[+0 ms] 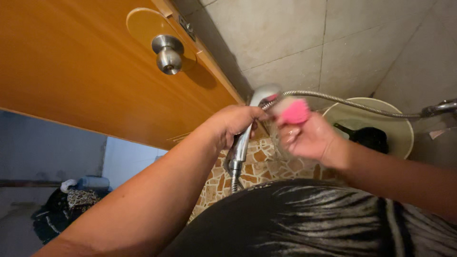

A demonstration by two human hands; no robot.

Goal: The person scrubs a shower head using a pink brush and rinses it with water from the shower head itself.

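My left hand (235, 123) grips a chrome hand shower (242, 143) by its handle, with the head up near the door edge. My right hand (307, 138) holds a small pink object (295, 112), blurred, right in front of the shower head. A metal hose (342, 101) runs from the shower to a fitting at the right edge. Water seems to spray between the head and the pink object, though blur makes this hard to tell.
An orange wooden door (71, 62) with a round metal knob (168, 53) stands open on the left. Behind my hands sits a pale basin (400, 128) with a dark item inside. Tiled walls, a stone-pattern floor (257, 169), and clothes (66, 204) lie beyond the doorway.
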